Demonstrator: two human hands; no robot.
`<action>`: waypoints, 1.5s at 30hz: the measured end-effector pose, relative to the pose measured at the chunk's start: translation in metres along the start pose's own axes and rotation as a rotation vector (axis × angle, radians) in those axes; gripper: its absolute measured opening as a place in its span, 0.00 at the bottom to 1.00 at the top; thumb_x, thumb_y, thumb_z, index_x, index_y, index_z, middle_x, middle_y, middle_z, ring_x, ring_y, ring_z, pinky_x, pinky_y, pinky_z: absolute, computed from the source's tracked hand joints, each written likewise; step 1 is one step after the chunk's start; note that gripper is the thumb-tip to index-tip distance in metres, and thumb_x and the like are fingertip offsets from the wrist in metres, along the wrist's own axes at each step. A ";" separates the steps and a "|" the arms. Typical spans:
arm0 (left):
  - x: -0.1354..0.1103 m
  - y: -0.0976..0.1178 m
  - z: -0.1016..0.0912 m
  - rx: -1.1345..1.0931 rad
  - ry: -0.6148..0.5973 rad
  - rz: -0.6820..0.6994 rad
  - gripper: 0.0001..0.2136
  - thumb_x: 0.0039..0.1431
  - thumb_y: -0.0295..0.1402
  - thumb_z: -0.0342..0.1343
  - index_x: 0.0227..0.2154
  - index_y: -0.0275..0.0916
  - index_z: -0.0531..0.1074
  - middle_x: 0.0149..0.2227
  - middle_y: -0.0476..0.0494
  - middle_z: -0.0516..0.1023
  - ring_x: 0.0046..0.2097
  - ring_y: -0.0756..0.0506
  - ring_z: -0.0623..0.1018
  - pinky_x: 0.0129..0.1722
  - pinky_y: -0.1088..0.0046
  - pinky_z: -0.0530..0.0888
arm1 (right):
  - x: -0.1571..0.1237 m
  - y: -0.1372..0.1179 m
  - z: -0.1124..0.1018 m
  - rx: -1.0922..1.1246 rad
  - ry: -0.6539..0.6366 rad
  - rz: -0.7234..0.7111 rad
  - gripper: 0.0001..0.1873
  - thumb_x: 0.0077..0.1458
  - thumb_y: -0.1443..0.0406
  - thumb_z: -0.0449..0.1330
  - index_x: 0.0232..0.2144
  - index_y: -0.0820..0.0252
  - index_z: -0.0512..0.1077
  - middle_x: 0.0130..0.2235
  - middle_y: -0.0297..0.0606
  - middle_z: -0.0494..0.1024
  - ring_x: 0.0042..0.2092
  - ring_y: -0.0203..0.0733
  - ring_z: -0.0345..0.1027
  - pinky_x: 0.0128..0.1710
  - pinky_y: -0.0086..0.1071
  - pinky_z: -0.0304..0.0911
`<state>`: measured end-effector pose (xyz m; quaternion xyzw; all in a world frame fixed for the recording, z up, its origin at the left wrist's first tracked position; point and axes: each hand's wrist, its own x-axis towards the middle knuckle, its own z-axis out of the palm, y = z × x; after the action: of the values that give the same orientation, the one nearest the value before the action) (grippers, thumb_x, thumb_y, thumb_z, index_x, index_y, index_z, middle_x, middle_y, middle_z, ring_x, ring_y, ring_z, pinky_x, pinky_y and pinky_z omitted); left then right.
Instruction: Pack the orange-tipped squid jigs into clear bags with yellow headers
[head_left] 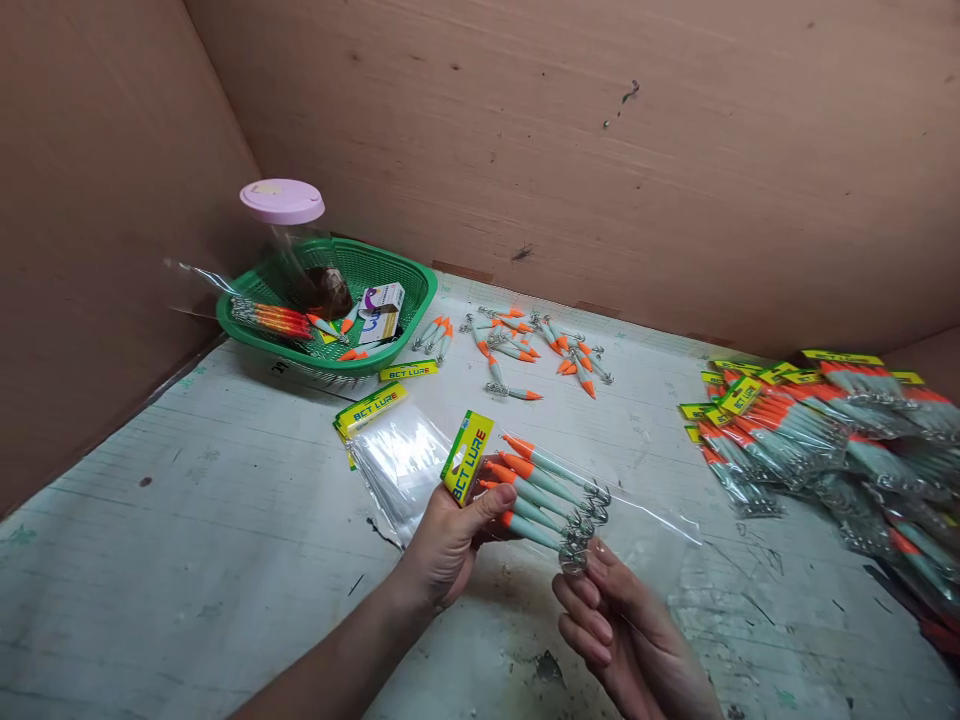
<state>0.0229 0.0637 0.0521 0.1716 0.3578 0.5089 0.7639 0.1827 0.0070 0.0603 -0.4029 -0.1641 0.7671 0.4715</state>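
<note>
My left hand [450, 545] is closed on the top of a clear plastic bag [652, 535] with a yellow-green "BCT LURE" header card [466, 456]. Several grey-green fishing lures with orange tips [536, 490] lie inside the bag, hooks pointing right. My right hand [622, 620] is under the bag's lower part, fingers curled together near the hooks; whether it grips the bag I cannot tell for sure. Both hands hover just above the worn table [187, 530].
A stack of empty labelled bags [390, 450] lies left of my hands. Loose lures [525, 350] are scattered at the back. A green basket [409, 300] holds lures, small boxes and a pink-lidded jar [283, 205]. Filled packs [810, 430] pile up at right. Cardboard walls enclose the table.
</note>
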 end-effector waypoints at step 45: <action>-0.005 -0.002 -0.003 -0.085 -0.065 0.124 0.19 0.39 0.36 0.69 0.37 0.39 0.74 0.34 0.49 0.73 0.37 0.51 0.72 0.39 0.76 0.70 | -0.006 0.007 0.009 0.025 -0.046 -0.009 0.14 0.51 0.60 0.64 0.27 0.59 0.62 0.23 0.27 0.66 0.19 0.25 0.54 0.16 0.21 0.55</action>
<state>0.0212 0.0582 0.0501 0.1772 0.2998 0.5639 0.7488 0.1730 -0.0001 0.0645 -0.3786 -0.1672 0.7759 0.4761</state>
